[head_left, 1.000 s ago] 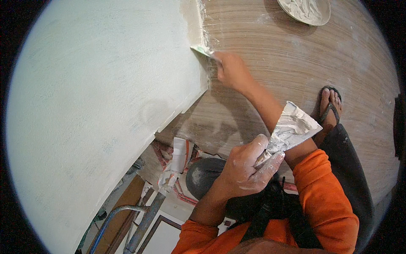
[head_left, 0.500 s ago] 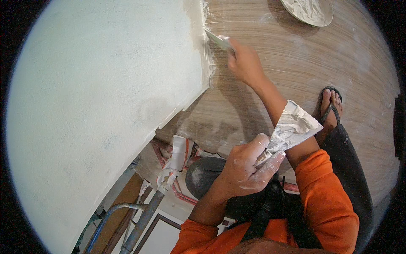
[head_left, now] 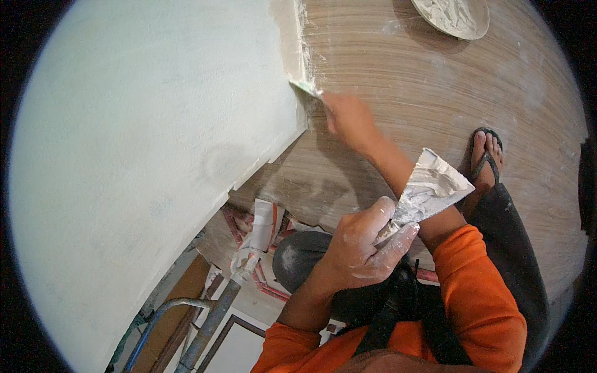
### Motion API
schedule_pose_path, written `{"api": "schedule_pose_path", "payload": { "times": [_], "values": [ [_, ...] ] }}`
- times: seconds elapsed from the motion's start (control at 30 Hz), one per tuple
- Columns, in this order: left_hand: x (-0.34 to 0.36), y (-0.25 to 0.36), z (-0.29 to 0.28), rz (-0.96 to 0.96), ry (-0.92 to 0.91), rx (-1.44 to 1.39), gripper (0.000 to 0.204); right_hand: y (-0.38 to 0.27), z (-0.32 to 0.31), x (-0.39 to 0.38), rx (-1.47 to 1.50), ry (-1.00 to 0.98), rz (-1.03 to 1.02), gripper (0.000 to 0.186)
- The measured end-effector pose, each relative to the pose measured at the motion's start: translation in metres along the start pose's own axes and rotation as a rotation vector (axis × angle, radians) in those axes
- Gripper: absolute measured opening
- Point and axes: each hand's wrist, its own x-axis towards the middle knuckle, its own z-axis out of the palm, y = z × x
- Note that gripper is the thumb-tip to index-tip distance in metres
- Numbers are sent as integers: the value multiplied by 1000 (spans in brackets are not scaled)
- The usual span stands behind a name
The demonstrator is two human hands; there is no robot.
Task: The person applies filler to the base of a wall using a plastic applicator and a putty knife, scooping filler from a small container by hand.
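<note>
My left hand [head_left: 367, 245], smeared with white paste, is closed round the lower end of a broad putty knife [head_left: 432, 189] loaded with off-white filler. That blade points up and to the right, above my right forearm. Farther off, my right hand [head_left: 349, 121] grips a second putty knife [head_left: 306, 87]. Its blade touches the pale wall [head_left: 155, 124] close to the edge where the wall meets the wood-grain board. A damp-looking, beige strip of filler [head_left: 288, 37] runs along that edge. The handle of the second knife is hidden in my fingers.
A round bowl of filler [head_left: 457, 17] sits on the wood-grain board [head_left: 423, 93] at the far right. My sandalled foot [head_left: 488, 152] stands on the board. Beyond the board's lower left edge are metal pipes [head_left: 208, 329] and a paper-wrapped bar [head_left: 258, 233], lower down.
My right hand has drawn its putty knife down along the wall's edge, toward me and slightly left. The left hand and its loaded knife have stayed in place.
</note>
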Motion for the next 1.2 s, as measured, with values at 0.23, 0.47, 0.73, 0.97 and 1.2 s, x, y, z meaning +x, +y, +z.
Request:
{"api": "schedule_pose_path", "payload": {
  "times": [0.23,0.47,0.73,0.97,1.2],
  "values": [
    [-1,2,-2,0,9,-14,22,-3,-20,-14,322,228,162,26],
    [-7,-1,1,22,90,-68,24,-16,-61,86,-26,336,105,24],
    [-3,-3,3,106,138,-87,22,-62,-12,74,-2,242,22,19],
    [-2,-8,0,97,127,-103,19,-15,-33,31,133,425,59,25],
    [7,-1,5,80,122,-139,18,3,-49,93,75,432,42,26]
  ]
}}
